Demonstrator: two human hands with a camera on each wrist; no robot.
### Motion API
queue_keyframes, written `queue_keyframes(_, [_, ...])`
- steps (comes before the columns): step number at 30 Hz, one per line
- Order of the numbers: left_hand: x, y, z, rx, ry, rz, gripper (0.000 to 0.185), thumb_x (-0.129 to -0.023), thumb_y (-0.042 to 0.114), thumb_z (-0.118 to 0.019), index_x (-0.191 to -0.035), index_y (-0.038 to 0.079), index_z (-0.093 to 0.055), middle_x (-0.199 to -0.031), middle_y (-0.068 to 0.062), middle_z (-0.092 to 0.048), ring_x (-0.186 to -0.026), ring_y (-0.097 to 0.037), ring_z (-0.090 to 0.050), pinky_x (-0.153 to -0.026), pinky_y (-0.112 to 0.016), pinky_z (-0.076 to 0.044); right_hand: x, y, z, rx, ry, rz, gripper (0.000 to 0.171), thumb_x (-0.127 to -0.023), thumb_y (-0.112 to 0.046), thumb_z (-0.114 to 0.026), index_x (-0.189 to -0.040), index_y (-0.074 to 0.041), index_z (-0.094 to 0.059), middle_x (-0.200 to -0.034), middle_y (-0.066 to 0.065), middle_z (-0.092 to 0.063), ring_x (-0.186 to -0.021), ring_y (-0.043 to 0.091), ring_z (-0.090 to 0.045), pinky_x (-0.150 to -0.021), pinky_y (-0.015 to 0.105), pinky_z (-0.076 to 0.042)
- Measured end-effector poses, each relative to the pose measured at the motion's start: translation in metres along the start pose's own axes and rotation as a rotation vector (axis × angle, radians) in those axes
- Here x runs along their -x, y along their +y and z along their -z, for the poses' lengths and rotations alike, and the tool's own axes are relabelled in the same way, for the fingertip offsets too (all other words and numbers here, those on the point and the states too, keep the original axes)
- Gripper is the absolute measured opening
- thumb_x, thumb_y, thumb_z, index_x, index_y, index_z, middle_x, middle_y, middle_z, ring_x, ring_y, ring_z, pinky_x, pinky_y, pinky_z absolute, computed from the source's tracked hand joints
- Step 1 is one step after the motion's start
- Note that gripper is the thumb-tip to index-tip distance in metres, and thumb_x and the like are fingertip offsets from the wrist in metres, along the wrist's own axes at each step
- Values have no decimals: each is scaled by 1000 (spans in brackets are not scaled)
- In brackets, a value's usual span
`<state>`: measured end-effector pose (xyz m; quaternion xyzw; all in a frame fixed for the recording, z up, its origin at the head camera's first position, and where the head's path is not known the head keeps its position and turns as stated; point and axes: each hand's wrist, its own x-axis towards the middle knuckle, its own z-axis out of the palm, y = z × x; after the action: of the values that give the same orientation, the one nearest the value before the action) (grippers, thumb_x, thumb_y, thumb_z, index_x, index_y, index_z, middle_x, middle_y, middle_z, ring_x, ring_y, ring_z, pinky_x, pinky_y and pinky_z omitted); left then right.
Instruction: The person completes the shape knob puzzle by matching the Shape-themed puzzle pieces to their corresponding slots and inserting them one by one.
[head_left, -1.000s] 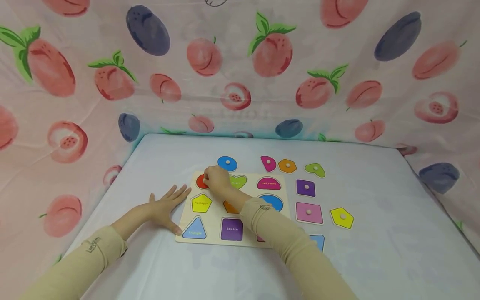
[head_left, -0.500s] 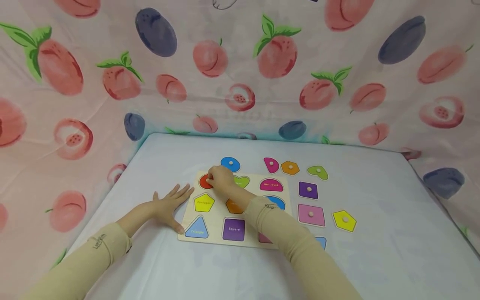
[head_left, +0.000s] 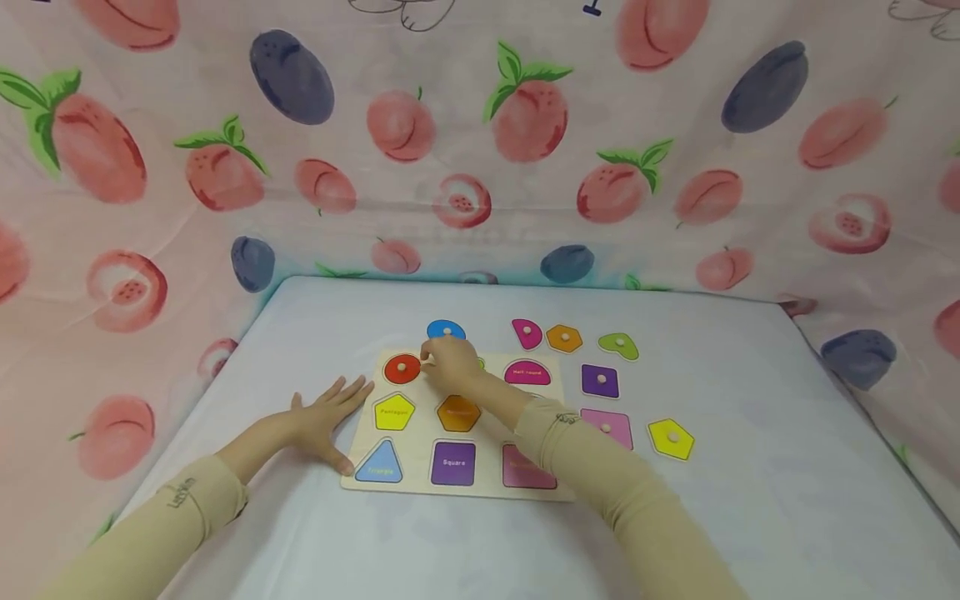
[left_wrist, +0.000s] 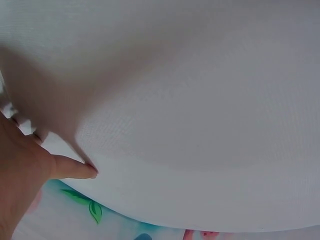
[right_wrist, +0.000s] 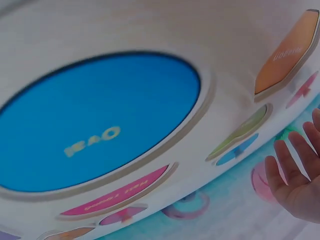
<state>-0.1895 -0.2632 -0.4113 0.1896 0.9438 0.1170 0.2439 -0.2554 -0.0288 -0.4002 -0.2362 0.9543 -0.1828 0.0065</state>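
Left hand [head_left: 326,414] flat — pale tabletop [head_left: 750,500]

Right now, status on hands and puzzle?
Left hand flat, bracing puzzle board. Right hand above board, grip unclear. Red circle seated. Nothing in the way.

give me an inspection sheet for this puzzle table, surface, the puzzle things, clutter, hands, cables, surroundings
Surface: table under a pale cloth.
Job's things: wooden shape board; red circle piece sits in its top-left recess; pentagon, hexagon, triangle, square and half-round recesses show open.
Clutter: loose knobbed pieces beside the board: blue oval, pink half-round, orange hexagon, green heart, purple square, yellow pentagon.
Hands: left hand flat, fingers spread, at the board's left edge; right hand over the board's top row, holding nothing seen.
Cables: nothing seen.
Surroundings: fruit-print fabric on three sides.
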Motion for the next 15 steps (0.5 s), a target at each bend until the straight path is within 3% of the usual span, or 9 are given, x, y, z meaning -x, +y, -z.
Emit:
queue_keyframes(6, [-1, -4, 2, -2, 7, -9, 128, -58, 57, -81, -152, 15, -6, -160, -13, 1, -144, -44, 4, -92, -84, 4, 15, 15, 16, -4, 52, 89, 15, -90, -16, -65, -101, -8, -69, -102, 5, -73, -90, 21, -66, -84, 32, -53])
queue_keyframes(15, [0, -1, 1, 9, -7, -4, 129, -57, 58, -81, -152, 15, -6, -160, -13, 1, -144, -44, 5, -93, -83, 5, 33, 39, 28, -46, 40, 46, 16, -88, -16, -67, -101, -7, -70, -108, 6, -71, -104, 24, -63, -92, 35, -51])
